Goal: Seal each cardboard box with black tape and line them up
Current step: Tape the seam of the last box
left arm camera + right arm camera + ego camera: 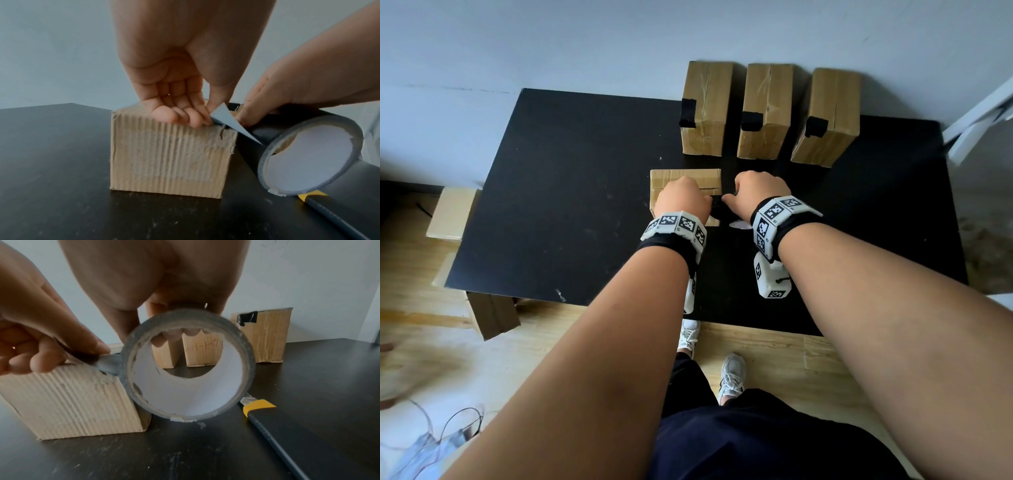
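A yellow-and-black utility knife [292,431] lies on the black table [571,205].

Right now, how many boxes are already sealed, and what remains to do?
Three taped boxes stand in a row at the table's far edge. The left hand pinches the tape end on the fourth box; the right hand holds the roll. Cutting, pressing and lining up remain.

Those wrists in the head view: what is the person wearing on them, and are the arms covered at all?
The forearms are bare, with no sleeves or gloves. The left hand and right hand each have a black wrist strap topped by a white band of blocky segments printed with black-and-white square codes. A small white box with the same codes hangs beneath the right wrist.
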